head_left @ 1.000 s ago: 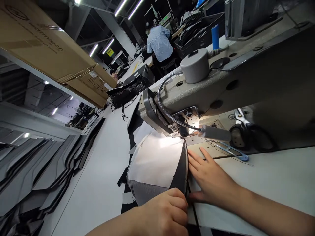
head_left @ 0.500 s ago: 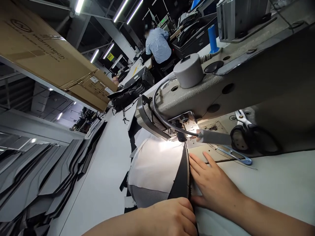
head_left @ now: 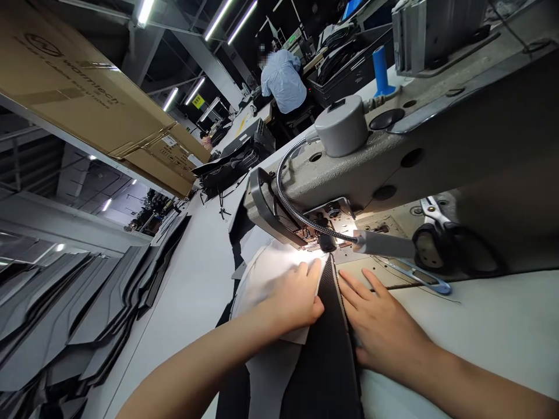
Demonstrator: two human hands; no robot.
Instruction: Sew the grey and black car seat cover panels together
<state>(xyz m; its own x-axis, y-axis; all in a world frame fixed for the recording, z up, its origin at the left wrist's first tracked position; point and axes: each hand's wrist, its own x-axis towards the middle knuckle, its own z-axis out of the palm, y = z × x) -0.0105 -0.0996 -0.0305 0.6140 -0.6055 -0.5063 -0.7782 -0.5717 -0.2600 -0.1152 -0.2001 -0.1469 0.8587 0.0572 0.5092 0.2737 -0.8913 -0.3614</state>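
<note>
Under the lit needle area of a sewing machine [head_left: 327, 174] lies a layered fabric piece with a white panel [head_left: 266, 273] and a black mesh strip [head_left: 329, 361]. My left hand [head_left: 297, 297] is on the white panel near the presser foot, its fingers curled and closed on the panel's edge beside the black strip. My right hand [head_left: 379, 320] lies flat, fingers stretched out, along the strip's right edge on the machine bed. A grey panel [head_left: 273, 372] of the same piece hangs toward me below my left wrist.
Black-handled scissors [head_left: 437, 233] and blue thread snips [head_left: 423, 276] lie right of the needle. A lamp with a flexible metal neck [head_left: 290, 198] crosses the machine head. Stacked grey panels [head_left: 100, 308] stand left, beneath a cardboard box [head_left: 96, 99]. A person [head_left: 286, 81] sits farther back.
My left hand has moved from the near end of the piece up to the white panel by the needle. The fabric's near part now lies spread out. My right hand stays nearly in place.
</note>
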